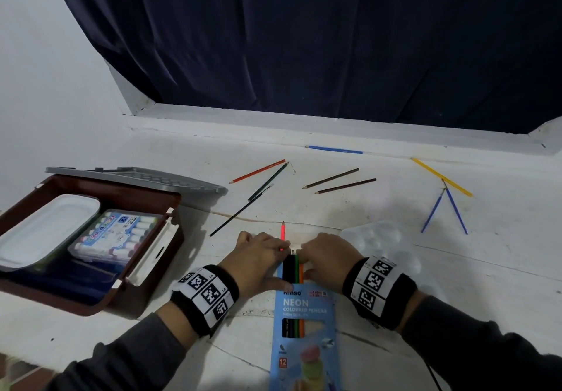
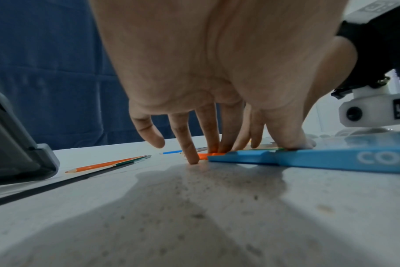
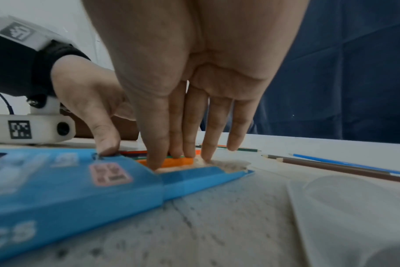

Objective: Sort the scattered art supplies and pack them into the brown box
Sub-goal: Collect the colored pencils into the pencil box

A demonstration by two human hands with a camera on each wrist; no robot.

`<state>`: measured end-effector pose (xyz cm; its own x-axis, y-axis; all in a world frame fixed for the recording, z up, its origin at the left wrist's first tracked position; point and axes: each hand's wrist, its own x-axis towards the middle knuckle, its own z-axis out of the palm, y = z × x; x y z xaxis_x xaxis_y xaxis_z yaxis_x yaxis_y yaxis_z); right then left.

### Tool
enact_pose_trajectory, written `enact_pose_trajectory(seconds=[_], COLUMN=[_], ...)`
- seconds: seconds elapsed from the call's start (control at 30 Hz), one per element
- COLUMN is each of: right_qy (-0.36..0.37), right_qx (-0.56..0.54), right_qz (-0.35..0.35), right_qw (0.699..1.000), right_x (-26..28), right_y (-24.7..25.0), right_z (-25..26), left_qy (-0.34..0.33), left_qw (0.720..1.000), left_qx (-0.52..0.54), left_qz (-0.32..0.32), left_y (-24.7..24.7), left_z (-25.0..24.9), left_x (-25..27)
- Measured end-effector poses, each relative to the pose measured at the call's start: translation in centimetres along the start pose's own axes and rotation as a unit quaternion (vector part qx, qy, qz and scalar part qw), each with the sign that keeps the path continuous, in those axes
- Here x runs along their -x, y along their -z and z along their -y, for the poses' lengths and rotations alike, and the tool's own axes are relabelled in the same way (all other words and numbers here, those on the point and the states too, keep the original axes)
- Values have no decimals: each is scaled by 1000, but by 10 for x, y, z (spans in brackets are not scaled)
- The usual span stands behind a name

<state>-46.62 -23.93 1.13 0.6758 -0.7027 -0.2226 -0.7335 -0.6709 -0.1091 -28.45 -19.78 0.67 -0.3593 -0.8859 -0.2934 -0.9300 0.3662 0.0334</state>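
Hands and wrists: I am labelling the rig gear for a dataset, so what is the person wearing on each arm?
Both hands, left hand and right hand, are bare. Each wrist carries a black wristband wrapped by a white strip of black square code markers. A white camera housing with its own marker hangs under the wrist. Dark grey long sleeves cover the forearms.

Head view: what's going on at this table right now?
A person is loading coloured pencils into a blue Neon pencil pack lying flat on the white table. The left hand pinches a pink-red pencil at the pack's open end, while the right hand presses on the black, green and orange ones already inside. More pencils lie scattered beyond; the brown box sits open at left.
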Motion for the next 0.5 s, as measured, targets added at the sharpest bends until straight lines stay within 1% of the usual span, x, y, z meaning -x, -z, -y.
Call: enact_pose_trajectory(seconds=[0.1, 0.2, 0.27, 0.33, 0.37, 0.43, 0.5], right_qy=[28, 39, 19, -18, -33, -61, -96], right_qx=[-18, -120, -221, -270, -264, -213, -138], right_qz=[-2, -25, -37, -68, -84, -103, -90], right_qw=[999, 992, 974, 960, 960, 970, 982], right_x=[1, -1, -7, -17, -22, -34, -45], right_y=[3, 10, 18, 25, 29, 37, 41], right_z=[1, -7, -17, -33, -42, -64, -85], left_qy=[0, -4, -10, -10, -9, -6, -6], left_qw=[1000, 1000, 1000, 1000, 1000, 1000, 1000], left_qx=[-1, -2, -5, -5, -5, -1, 6], left_qz=[1, 8, 10, 13, 17, 22, 19], left_y=[0, 1, 2, 4, 5, 5, 4], left_z=[1, 1, 2, 4, 4, 4, 4], left_x=[-1, -1, -1, -2, -3, -3, -3])
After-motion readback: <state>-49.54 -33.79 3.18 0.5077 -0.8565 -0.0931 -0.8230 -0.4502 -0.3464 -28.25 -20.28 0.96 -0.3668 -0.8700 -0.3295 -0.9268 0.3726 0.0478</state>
